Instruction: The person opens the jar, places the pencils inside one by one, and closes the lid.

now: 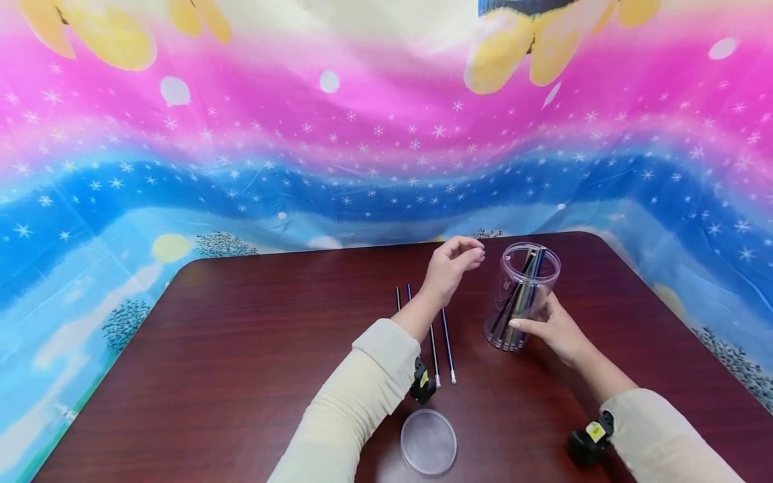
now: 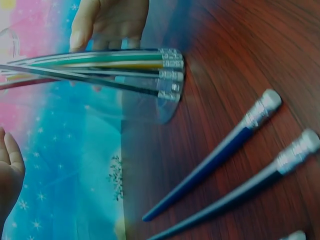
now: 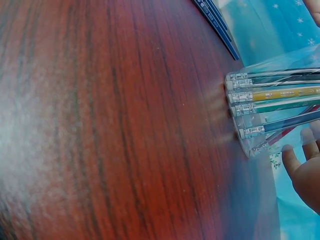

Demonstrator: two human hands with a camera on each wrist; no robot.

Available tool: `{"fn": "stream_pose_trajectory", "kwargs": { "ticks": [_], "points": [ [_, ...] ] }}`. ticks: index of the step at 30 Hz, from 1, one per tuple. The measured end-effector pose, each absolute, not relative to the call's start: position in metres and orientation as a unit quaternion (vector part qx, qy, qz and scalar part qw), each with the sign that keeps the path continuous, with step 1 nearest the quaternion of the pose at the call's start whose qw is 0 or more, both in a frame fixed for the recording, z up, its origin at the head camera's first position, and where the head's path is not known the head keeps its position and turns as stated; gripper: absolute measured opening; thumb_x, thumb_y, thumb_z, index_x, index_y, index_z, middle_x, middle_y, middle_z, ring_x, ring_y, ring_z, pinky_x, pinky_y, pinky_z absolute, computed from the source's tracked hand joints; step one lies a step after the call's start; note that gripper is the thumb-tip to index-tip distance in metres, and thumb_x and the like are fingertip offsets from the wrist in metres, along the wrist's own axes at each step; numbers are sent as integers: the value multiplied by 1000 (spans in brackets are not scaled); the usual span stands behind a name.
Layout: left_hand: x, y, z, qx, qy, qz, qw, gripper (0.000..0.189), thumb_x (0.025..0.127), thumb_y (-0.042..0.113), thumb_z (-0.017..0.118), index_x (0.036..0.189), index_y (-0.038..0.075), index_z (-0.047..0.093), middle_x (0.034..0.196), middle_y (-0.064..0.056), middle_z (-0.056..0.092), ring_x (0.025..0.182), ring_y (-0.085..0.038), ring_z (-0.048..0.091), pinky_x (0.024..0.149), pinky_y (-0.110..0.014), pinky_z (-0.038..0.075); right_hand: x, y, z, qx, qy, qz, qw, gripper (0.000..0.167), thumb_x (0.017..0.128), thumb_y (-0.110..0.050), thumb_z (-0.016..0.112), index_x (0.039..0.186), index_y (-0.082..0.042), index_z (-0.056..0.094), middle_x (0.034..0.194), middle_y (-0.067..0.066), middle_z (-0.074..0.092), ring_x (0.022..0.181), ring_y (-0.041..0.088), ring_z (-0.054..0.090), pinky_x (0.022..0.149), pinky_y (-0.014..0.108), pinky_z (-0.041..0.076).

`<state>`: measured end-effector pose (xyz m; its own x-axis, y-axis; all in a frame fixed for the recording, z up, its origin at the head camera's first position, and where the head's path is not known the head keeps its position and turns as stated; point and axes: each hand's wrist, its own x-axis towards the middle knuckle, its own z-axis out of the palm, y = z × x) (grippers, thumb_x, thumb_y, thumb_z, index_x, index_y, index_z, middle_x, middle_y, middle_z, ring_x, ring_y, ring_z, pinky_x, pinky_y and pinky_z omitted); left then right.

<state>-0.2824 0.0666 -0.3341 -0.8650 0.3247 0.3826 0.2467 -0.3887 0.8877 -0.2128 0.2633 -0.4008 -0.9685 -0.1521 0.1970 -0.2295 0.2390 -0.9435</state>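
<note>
A clear plastic jar (image 1: 500,302) stands at the right of the table, with several pencils (image 1: 523,295) leaning inside, eraser ends down. My right hand (image 1: 561,333) grips the jar's side, thumb in front. In the right wrist view, yellow, green and dark blue pencils (image 3: 280,93) show through its wall. Left of the jar's rim hangs my left hand (image 1: 453,268), fingers loosely bent and nothing seen in them. Under the left forearm lie loose dark pencils (image 1: 448,345), partly hidden by it; the left wrist view shows a blue pencil (image 2: 210,162) beside a darker one (image 2: 235,197).
A round clear lid (image 1: 429,443) lies flat near the front of the dark red wooden table (image 1: 241,362). Behind the table hangs a patterned cloth (image 1: 374,147) in pink and blue. Both wrists wear a small black camera (image 1: 588,443).
</note>
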Motion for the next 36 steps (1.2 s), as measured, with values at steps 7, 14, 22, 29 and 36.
{"fn": "stream_pose_trajectory", "kwargs": {
  "ticks": [7,14,22,29,36],
  "points": [
    [-283,51,-335,237,604,759,54,20,84,3,51,100,-9,52,84,0,54,76,-10,54,76,-31,46,-213,265,-404,125,-782,609,29,67,80,-4,59,132,-19,20,112,-4,44,96,4,48,76,17,42],
    [-286,33,-340,208,669,709,81,17,83,7,54,98,-1,56,87,-1,55,82,-11,54,80,-36,44,-213,265,-405,124,-781,611,31,68,79,-5,60,133,-20,20,112,-6,43,97,2,47,76,16,41],
    [-287,12,-344,183,719,663,98,19,84,10,54,101,1,55,94,-6,55,91,-18,54,81,-37,43,-213,265,-405,127,-782,609,34,68,79,-5,61,132,-19,21,113,-5,42,98,2,46,76,15,40],
    [-294,-2,-357,153,750,633,111,21,84,11,54,103,1,54,91,-7,56,92,-25,53,80,-39,43,-215,267,-409,137,-772,621,26,70,79,-9,61,134,-19,19,117,-2,41,100,3,45,77,16,40],
    [-298,-17,-366,108,778,606,125,21,83,11,54,101,-1,55,89,-7,57,94,-30,52,80,-41,42,-221,272,-417,140,-769,624,18,71,79,-10,62,134,-22,18,118,-1,42,102,5,46,78,17,41]
  ]
}}
